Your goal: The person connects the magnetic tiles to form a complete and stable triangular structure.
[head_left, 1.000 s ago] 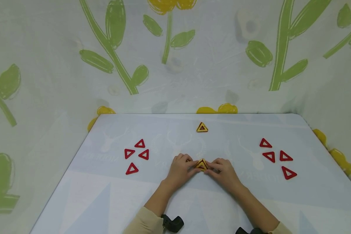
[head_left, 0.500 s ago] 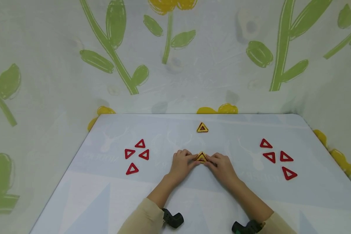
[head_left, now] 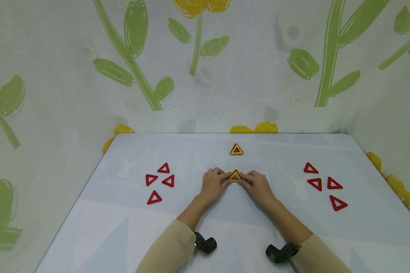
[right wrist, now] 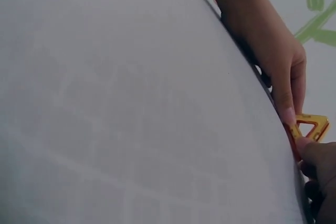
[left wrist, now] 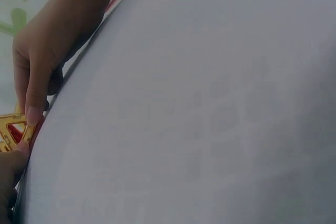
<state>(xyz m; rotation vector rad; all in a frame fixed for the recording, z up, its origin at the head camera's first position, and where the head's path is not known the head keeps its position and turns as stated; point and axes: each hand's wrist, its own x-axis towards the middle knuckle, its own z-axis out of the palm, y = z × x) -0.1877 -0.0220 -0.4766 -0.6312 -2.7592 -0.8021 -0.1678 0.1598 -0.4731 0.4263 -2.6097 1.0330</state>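
On the table ahead of me, my left hand and right hand pinch a small yellow-and-red triangular tile piece from either side, thumbs nearest me. In the left wrist view, its yellow triangular frame leans upright, with red showing through and beneath it. The right wrist view shows the same yellow frame between the fingertips of both hands. A similar yellow-and-red triangular piece stands apart, directly beyond. How the tiles join is partly hidden by the fingers.
Several red triangle tiles lie flat at the left, among them one tile nearest me. Several more lie at the right, such as the nearest tile. Behind the table's far edge hangs a backdrop printed with plants.
Both hands have slid the gripped tile piece away from me, closer to the far yellow-and-red piece. The red tiles and the far piece stay where they were.
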